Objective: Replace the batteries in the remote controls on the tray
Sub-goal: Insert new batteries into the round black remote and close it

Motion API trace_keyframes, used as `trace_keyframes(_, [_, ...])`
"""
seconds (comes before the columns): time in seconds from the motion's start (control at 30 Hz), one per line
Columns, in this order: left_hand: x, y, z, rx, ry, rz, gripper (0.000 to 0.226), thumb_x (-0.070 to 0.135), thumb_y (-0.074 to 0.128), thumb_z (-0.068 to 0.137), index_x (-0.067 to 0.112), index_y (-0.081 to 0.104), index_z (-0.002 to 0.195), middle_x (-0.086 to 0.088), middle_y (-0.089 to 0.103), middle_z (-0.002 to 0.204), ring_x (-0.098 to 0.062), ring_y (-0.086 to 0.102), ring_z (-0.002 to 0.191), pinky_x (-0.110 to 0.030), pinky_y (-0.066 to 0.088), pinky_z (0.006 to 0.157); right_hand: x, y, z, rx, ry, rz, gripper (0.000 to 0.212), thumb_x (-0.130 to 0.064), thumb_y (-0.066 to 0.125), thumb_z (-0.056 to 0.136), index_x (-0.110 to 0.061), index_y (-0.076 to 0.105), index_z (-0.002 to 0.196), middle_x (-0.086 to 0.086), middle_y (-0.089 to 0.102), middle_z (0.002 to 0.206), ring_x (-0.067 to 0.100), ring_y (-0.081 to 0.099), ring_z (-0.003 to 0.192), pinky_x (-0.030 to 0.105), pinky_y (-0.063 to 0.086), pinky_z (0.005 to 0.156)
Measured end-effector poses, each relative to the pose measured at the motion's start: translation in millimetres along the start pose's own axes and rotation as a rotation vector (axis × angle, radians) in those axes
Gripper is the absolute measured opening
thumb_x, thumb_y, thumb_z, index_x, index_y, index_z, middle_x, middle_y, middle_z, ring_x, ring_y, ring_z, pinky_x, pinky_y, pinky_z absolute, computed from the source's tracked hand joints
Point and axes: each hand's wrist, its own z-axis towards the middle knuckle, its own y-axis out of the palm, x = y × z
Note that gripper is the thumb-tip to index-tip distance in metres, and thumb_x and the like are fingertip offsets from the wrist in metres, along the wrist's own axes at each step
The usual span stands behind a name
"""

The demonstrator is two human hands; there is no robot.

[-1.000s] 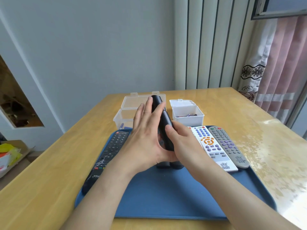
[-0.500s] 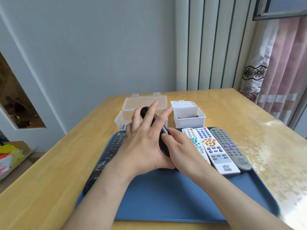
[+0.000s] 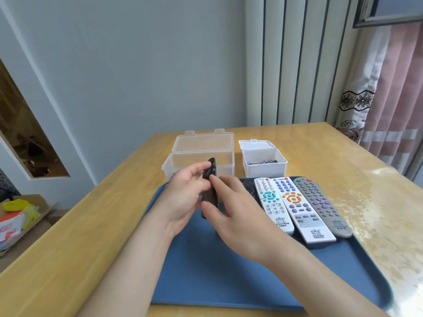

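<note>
item: black remote (image 3: 209, 179), slim, held on edge and tilted nearly upright above the far left part of the blue tray (image 3: 229, 282), middle of the frame. left hand (image 3: 183, 195) grips it, fingers curled round its upper half. right hand (image 3: 235, 202) lies against it with fingers nearly straight, index tip and thumb pressed to the near edge, gripping nothing. handling, as judged: light, rigid plastic shell, smooth and likely a little slippery. the back cover is probably thin with a catch that could snap, so it is best braced along the long sides while a thumb slides the cover lengthwise. whether the cover is on or off cannot be told, as the hands hide that face. also on the tray, right of centre: white remote with teal keys (image 3: 273, 202), white remote with orange keys (image 3: 299, 207) and grey remote (image 3: 320, 204), side by side. what looks like a dark remote (image 3: 248, 187) is partly hidden behind the right hand. beyond the tray on the bench (image 3: 68, 248): large clear box (image 3: 199, 161), lid open, directly behind the held remote, and small white box (image 3: 263, 170), lid open, batteries (image 3: 265, 161) inside. in the way: the right hand and forearm lie between the held remote and the row of remotes. lower left, off the bench: cardboard box (image 3: 27, 202).
</note>
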Motion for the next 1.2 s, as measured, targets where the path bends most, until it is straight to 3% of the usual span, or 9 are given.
trace_keyframes(0.13, [-4.7,-9.5,2.9,0.074,-0.011,0.471,0.056,0.014,0.067,0.084,0.024,0.05,0.136,0.0,0.062,0.12,-0.02,0.062,0.107,-0.037,0.05,0.096,5.8,-8.9,-0.1,-0.038,0.037,-0.279,0.035,-0.032,0.045,0.097,-0.017,0.053,0.128,-0.002,0.057,0.119,0.02,0.047,0.112,0.035,0.041,0.094])
trace_keyframes(0.27, [-9.0,-1.4,-1.1,0.045,0.004,0.806,0.041,0.013,0.06,0.09,0.023,0.053,0.13,0.013,0.054,0.117,-0.018,0.052,0.117,-0.02,0.041,0.09,16.3,-11.2,-1.9,-0.184,0.081,-0.561,0.033,-0.046,0.042,0.095,-0.022,0.055,0.114,-0.007,0.05,0.121,0.018,0.037,0.126,0.039,0.04,0.092])
trace_keyframes(0.37, [-20.0,4.3,2.1,-0.021,-0.018,0.863,0.051,0.013,0.051,0.094,0.019,0.041,0.143,-0.003,0.048,0.143,-0.02,0.047,0.129,-0.031,0.039,0.106,19.6,-7.0,-5.7,-0.319,0.101,-0.658,0.042,-0.056,0.042,0.093,-0.023,0.053,0.116,-0.006,0.047,0.126,0.016,0.031,0.134,0.042,0.035,0.097])
trace_keyframes(0.6, [-22.5,13.0,-2.0,-0.146,-0.067,0.995,0.063,0.006,0.031,0.095,0.023,0.015,0.154,0.002,0.008,0.162,-0.018,0.014,0.148,-0.031,0.02,0.117,21.1,-5.6,-6.5,-0.261,0.042,-0.65,0.055,-0.055,0.048,0.091,-0.033,0.033,0.138,-0.01,0.042,0.136,0.014,0.03,0.137,0.044,0.032,0.1])
trace_keyframes(0.67, [-14.9,13.4,-6.5,-0.131,-0.051,1.083,0.061,0.002,0.031,0.092,0.02,0.025,0.15,0.0,0.016,0.161,-0.02,0.023,0.145,-0.033,0.024,0.115,20.7,-3.5,-6.9,-0.252,-0.002,-0.636,0.056,-0.052,0.047,0.093,-0.036,0.027,0.142,-0.011,0.038,0.142,0.013,0.025,0.141,0.044,0.031,0.103])
trace_keyframes(0.77, [3.2,1.9,-12.7,0.05,0.071,1.359,0.047,0.009,0.042,0.088,0.022,0.048,0.132,-0.001,0.05,0.138,-0.026,0.048,0.124,-0.035,0.046,0.092,21.3,-1.0,-7.0,-0.267,-0.013,-0.626,0.058,-0.05,0.04,0.097,-0.043,0.013,0.148,-0.011,0.028,0.153,0.011,0.017,0.146,0.045,0.027,0.107])
trace_keyframes(0.97, [1.3,-31.1,-4.1,0.067,-0.281,1.65,0.04,0.035,0.058,0.085,0.02,0.046,0.12,0.003,0.051,0.122,-0.022,0.048,0.107,-0.032,0.037,0.067,22.8,0.8,-9.0,-0.358,0.059,-0.683,0.049,-0.055,0.026,0.1,-0.043,0.022,0.148,-0.006,0.021,0.159,0.015,0.006,0.15,0.052,0.017,0.112])
trace_keyframes(1.07, [2.1,-37.8,-1.6,0.147,-0.284,1.614,0.032,0.025,0.059,0.08,0.021,0.047,0.109,0.002,0.053,0.109,-0.022,0.048,0.09,-0.028,0.033,0.056,17.3,-0.8,-7.9,-0.324,0.058,-0.705,0.047,-0.054,0.026,0.1,-0.038,0.034,0.144,-0.005,0.023,0.158,0.016,0.005,0.15,0.052,0.014,0.112])
trace_keyframes(1.2, [3.3,-40.9,-2.0,0.143,-0.329,1.567,0.026,0.028,0.059,0.076,0.021,0.048,0.099,0.003,0.049,0.095,-0.023,0.051,0.088,-0.026,0.034,0.055,14.8,-0.9,-7.8,-0.319,0.05,-0.72,0.046,-0.053,0.026,0.101,-0.032,0.044,0.137,-0.005,0.025,0.157,0.015,0.004,0.149,0.05,0.014,0.113])
